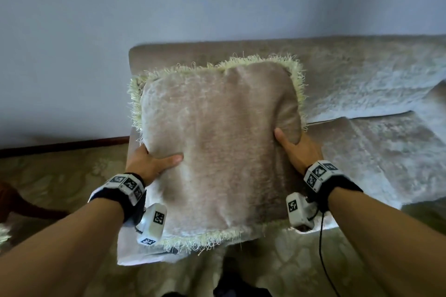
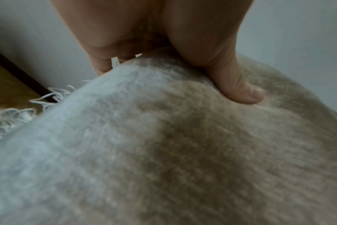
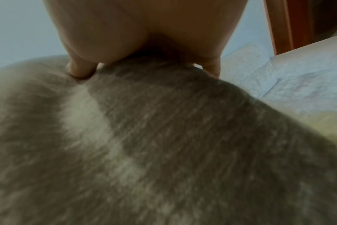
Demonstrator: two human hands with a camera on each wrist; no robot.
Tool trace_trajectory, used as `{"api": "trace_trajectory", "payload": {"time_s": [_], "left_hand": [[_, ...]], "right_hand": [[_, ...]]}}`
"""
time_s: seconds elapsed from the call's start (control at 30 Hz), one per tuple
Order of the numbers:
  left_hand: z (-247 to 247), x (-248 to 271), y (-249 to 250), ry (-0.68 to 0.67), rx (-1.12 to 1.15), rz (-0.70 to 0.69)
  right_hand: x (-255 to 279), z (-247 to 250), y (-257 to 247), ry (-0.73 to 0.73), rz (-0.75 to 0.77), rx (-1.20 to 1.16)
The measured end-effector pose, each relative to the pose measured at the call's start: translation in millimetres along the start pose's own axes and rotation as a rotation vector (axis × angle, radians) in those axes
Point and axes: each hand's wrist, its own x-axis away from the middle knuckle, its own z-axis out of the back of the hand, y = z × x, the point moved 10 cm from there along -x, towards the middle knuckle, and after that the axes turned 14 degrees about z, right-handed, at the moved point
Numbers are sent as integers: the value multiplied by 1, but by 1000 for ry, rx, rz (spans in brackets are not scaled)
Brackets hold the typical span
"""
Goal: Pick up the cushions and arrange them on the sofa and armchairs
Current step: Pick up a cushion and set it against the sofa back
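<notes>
A square beige velvet cushion (image 1: 217, 142) with a pale yellow-green fringe is held up in front of the sofa (image 1: 362, 94), over its left end. My left hand (image 1: 149, 164) grips the cushion's left edge, thumb on the front face and fingers hidden behind. My right hand (image 1: 296, 149) grips the right edge the same way. In the left wrist view the thumb (image 2: 238, 89) presses into the cushion (image 2: 164, 152). The right wrist view shows the cushion (image 3: 144, 144) filling the frame under my right hand (image 3: 144, 45).
The sofa's backrest runs along a plain pale wall (image 1: 169, 7). A patterned greenish carpet (image 1: 60, 176) covers the floor, with a dark skirting board (image 1: 62, 144) at the wall. A dark wooden furniture leg (image 1: 29, 205) stands at the far left.
</notes>
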Motion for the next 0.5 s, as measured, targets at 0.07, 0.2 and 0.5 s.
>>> {"api": "trace_trajectory", "payload": {"time_s": [0.07,0.2,0.5], "left_hand": [[-18,-24,7,-37,28,8],[-41,-79,12,-71,38,23],[-77,-188,17,-91,-17,88]], "right_hand": [[-30,-6,8,-27,-20,2],[-81,-22,19,-68,-42,7],[-169,-78,63,-113,-89,-17]]}}
